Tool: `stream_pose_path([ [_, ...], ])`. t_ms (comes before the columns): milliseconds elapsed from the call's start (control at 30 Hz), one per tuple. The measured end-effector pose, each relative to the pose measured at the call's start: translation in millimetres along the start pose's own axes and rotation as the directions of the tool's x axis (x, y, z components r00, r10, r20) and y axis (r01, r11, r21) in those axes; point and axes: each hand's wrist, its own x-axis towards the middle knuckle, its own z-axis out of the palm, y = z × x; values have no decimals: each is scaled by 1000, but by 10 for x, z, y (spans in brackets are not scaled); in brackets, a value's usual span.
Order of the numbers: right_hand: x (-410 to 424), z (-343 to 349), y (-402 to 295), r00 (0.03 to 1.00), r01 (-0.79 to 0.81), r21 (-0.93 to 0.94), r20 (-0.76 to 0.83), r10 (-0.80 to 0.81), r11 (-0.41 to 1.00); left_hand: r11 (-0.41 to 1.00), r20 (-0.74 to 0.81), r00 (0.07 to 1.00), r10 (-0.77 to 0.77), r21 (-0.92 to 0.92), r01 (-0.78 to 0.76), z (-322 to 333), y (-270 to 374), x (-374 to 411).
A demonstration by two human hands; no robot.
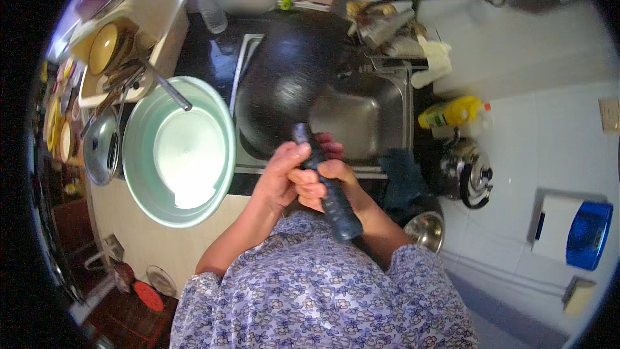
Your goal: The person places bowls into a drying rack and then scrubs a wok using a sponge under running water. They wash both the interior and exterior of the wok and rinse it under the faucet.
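Note:
A large dark wok (286, 82) rests tilted over the left part of a steel double sink (361, 121). Its thick dark handle (339, 208) points back towards my body. My left hand (286, 174) is wrapped round this handle from the left, thumb on top near the neck. From the right, my right hand (339, 162) grips it too, with its thumb across the handle and its fingertips showing on the far side. The wok's far edge is dim and blends into the black counter. Part of the handle's neck is blurred.
Left of the sink stands a pale green basin (230, 155), with a cream dish rack (169, 48) behind it. A steel kettle (465, 174), a yellow bottle (450, 111), a dark cloth (399, 174) and a steel bowl (426, 230) are at the right.

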Motion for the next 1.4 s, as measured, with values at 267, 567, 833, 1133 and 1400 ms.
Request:
stream_pose_path([
  [267,269,99,-21,997,8,-41,-75,-12,999,997,12,997,75,-4,-75,-70,164,41],
  [567,431,-111,252,970,-18,-216,-240,-35,976,972,-292,942,-165,116,207,-305,112,-18],
  [833,322,-102,125,937,-22,-339,-336,-99,940,921,-182,904,-386,-19,389,-465,76,66],
  [1133,245,-133,42,947,-81,-307,-320,-23,948,946,-325,929,-178,202,252,-52,259,-43],
  [1400,75,-6,149,998,-49,414,62,26,909,997,-59,998,-14,73,18,-105,62,-220],
])
